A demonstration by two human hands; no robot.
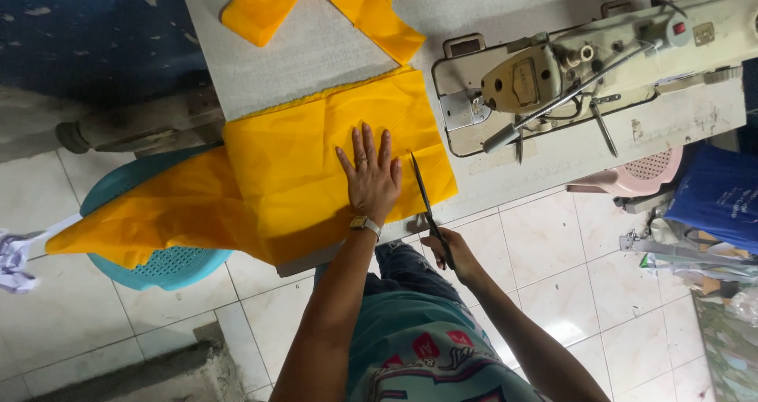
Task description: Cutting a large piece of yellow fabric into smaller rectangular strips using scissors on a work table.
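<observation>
Glossy tiled floor (600, 283), teal chair (170, 264)

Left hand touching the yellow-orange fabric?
Touching. Head view shows the left hand pressed flat, fingers spread, on the yellow-orange fabric on the table.

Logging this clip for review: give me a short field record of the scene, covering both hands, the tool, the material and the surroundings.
left hand: flat, fingers spread, pressing on the fabric
right hand: gripping the scissors
scissors: dark, blades over the fabric's right part, tip pointing away from the person
fabric: yellow-orange, on the table, draping left over the stool
stool: teal plastic, left of the person
sewing machine: cream, at the table's right
floor: pale tiles
</observation>
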